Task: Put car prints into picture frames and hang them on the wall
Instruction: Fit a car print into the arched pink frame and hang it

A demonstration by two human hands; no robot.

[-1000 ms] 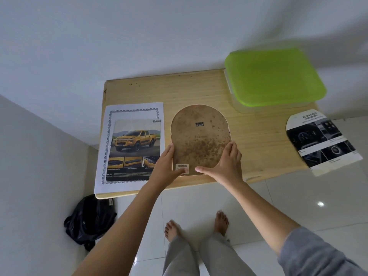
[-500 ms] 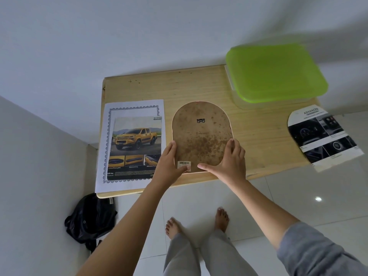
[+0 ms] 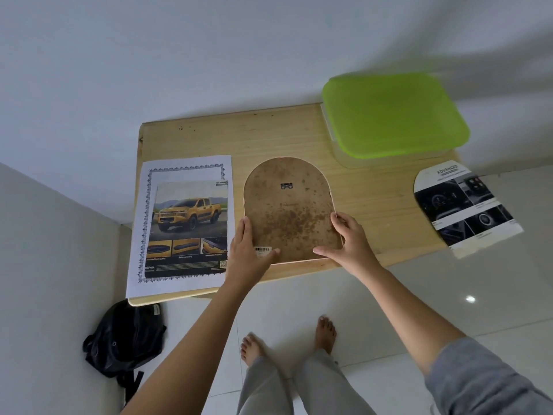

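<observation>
An arch-shaped picture frame (image 3: 287, 211) lies face down on the wooden table (image 3: 239, 136), its brown spotted backing and small metal hanger up. My left hand (image 3: 248, 253) rests at its lower left corner, fingers straight along the edge and thumb on the backing by a barcode sticker. My right hand (image 3: 350, 244) holds the lower right corner, fingers curled over the side edge and thumb along the bottom. A yellow pickup print (image 3: 188, 229) lies on a bordered white sheet to the left. An arch-cut car-interior print (image 3: 463, 205) overhangs the table's right end.
A clear box with a green lid (image 3: 392, 115) stands at the table's back right against the white wall. A black bag (image 3: 125, 339) lies on the tiled floor under the table's left end. My bare feet (image 3: 287, 339) stand close to the table's front edge.
My right fingers have slid off the backing to the frame's right edge and curled over it. My left hand and the frame have stayed put.
</observation>
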